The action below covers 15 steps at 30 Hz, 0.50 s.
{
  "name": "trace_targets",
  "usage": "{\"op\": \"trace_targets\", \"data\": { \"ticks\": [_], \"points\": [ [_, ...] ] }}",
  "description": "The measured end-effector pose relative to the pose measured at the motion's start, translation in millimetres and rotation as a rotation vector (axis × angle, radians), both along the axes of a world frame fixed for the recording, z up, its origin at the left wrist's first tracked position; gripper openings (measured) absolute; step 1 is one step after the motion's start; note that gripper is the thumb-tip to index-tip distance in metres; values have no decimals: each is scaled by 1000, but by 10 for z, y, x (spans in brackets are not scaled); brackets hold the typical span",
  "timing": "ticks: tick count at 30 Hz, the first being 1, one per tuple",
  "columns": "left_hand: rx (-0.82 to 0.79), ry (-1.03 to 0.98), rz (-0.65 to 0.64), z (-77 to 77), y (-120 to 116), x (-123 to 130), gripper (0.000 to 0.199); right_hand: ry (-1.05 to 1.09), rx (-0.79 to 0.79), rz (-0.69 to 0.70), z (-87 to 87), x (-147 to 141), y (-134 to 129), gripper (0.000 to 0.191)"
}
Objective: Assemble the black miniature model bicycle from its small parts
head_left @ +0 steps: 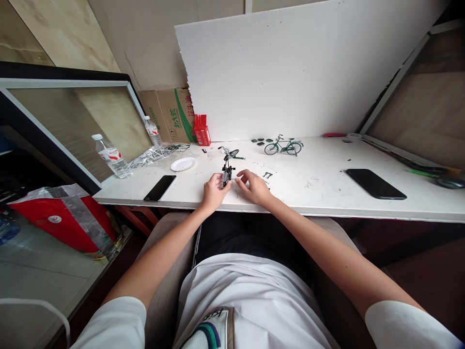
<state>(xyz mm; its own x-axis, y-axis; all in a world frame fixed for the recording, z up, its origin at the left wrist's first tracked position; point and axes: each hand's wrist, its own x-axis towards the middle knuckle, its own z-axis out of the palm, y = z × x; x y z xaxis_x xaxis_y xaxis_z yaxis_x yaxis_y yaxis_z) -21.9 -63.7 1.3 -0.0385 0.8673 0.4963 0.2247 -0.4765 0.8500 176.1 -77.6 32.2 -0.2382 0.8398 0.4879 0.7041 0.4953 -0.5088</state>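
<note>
My left hand [214, 191] is closed around a small black model bicycle part [227, 171], held upright just above the table's front edge. My right hand [254, 187] is beside it, thumb and fingers pinched. A thin, light-coloured piece seems to run from those fingertips toward the black part; it is too small to name. Just behind the hands lie loose silver and green bicycle pieces, including a small wheel [234, 153]. Farther back on the right stands an assembled green toy bicycle [284, 146].
A phone [160, 188] lies at left and a black phone-like slab [376, 183] at right. A white paper plate [183, 164], water bottles [112, 157], plastic part frames [158, 154] and a red box [202, 130] stand or lie at back left. Small black pieces [268, 174] are scattered right of my hands.
</note>
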Motion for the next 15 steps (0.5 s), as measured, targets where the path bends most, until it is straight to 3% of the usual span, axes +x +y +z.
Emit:
{"op": "trace_targets", "data": {
  "ticks": [5, 15],
  "points": [
    [1, 18, 9, 0, -2, 2, 41, -45, 35, -15, -41, 5, 32, 22],
    [55, 101, 5, -21, -24, 3, 40, -150, -18, -50, 5, 6, 16, 40]
  ]
}}
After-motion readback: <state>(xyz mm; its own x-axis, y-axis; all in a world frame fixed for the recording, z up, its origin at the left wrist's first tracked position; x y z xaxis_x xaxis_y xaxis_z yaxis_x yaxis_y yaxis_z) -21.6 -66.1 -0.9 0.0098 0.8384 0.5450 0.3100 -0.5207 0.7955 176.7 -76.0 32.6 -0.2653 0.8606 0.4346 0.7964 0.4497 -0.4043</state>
